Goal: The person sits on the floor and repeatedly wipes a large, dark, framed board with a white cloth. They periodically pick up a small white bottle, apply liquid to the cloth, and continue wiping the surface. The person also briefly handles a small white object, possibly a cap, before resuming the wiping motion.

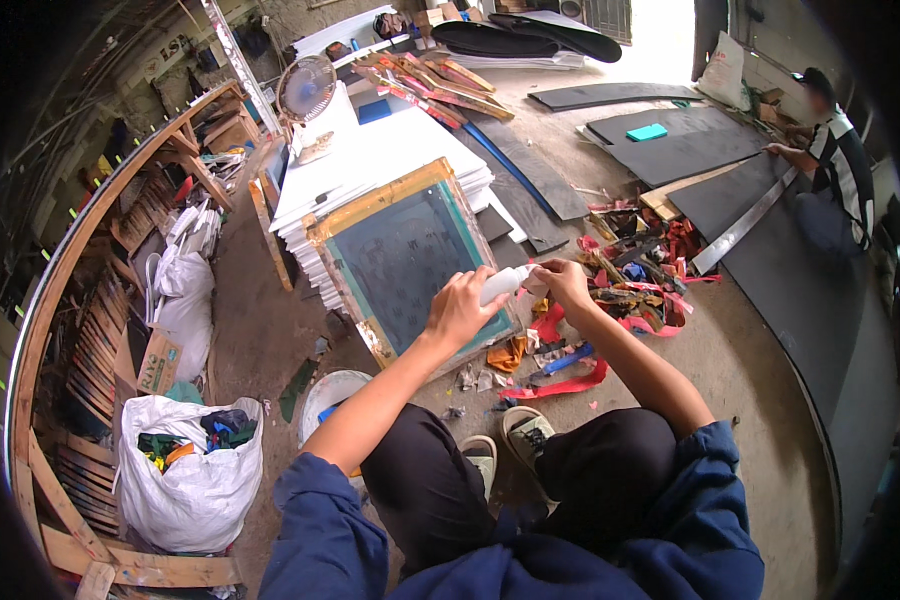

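The person wears a dark blue top [540, 578], plain cloth, creased across the front. The left sleeve [330, 530] and right sleeve [708, 490] match it, loose and wrinkled, ending near the elbows with the fabric bunched there. The forearms, left hand [460, 305] and right hand [568, 287] are bare. Trousers [615, 465] are black, loosely cut. Footwear [517, 420] is pale, greenish-beige, round-toed; the right upper carries a dark patch, its nature unclear.
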Motion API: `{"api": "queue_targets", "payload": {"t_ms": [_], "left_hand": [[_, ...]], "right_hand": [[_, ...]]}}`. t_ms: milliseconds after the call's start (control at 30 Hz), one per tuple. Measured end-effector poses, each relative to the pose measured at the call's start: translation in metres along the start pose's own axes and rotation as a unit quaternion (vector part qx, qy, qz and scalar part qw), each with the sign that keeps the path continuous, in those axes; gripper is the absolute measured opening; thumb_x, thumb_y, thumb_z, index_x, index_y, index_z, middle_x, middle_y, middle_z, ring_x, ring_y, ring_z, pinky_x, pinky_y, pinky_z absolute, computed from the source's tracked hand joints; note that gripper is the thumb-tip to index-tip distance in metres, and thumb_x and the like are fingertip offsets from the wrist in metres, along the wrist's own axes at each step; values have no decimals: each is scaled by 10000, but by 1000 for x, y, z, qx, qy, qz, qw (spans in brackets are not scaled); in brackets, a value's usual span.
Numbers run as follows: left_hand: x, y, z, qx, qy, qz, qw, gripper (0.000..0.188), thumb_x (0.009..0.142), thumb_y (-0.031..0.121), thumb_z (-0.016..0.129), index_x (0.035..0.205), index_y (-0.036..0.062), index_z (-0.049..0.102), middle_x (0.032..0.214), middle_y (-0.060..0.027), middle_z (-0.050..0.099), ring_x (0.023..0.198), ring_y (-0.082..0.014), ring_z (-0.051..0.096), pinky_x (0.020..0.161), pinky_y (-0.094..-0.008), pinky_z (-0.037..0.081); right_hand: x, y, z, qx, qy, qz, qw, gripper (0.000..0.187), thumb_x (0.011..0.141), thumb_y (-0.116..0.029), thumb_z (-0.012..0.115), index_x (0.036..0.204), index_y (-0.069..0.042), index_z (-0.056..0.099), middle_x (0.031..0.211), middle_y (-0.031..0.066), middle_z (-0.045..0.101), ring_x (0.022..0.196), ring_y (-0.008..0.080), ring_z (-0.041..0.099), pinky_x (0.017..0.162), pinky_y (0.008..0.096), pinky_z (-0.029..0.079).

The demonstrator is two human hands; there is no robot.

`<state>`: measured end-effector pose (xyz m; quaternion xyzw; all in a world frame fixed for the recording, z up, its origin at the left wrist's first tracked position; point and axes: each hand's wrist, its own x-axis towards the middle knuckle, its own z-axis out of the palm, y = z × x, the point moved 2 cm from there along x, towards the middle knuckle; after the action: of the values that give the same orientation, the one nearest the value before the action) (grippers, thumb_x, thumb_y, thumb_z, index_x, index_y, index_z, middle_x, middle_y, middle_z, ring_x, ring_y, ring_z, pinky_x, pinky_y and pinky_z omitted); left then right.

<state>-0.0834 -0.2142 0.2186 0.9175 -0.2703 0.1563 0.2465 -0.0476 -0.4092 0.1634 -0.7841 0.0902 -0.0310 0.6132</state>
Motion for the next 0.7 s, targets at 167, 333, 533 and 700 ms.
{"api": "queue_targets", "payload": {"t_ms": [167, 333, 533, 700], "left_hand": [[1, 5, 8, 25, -14, 13, 1000, 341, 801, 317, 667, 1019, 74, 567, 890, -147, 635, 863, -312, 604, 759, -414, 496], [5, 4, 9, 136, -13, 74, 988, 345, 761, 306, 703, 994, 73, 600, 858, -119, 608, 862, -276, 584, 753, -395, 499], [3, 12, 11, 224, -16, 121, 967, 381, 697, 304, 752, 986, 100, 610, 859, -73, 566, 896, -237, 554, 732, -375, 480], [4, 15, 13, 213, -35, 88, 973, 391, 705, 318, 748, 1011, 115, 614, 886, -74, 584, 927, -238, 557, 756, -379, 476]], "right_hand": [[3, 17, 6, 176, -62, 51, 981, 262, 848, -139, 620, 1027, 51, 637, 909, 127, 661, 740, 188, 659, 642, 293, 547], [-8, 11, 12, 253, -123, 128, 951, 258, 871, -41, 528, 1101, 62, 586, 1019, 160, 606, 878, 231, 639, 719, 328, 559], [-19, 10, 14, 233, -118, 152, 953, 297, 880, -20, 492, 1153, 82, 546, 1041, 172, 599, 892, 252, 639, 725, 347, 564], [-26, 5, 9, 233, -105, 157, 954, 313, 875, 6, 485, 1167, 111, 526, 1064, 193, 596, 926, 274, 643, 739, 341, 565]]}}
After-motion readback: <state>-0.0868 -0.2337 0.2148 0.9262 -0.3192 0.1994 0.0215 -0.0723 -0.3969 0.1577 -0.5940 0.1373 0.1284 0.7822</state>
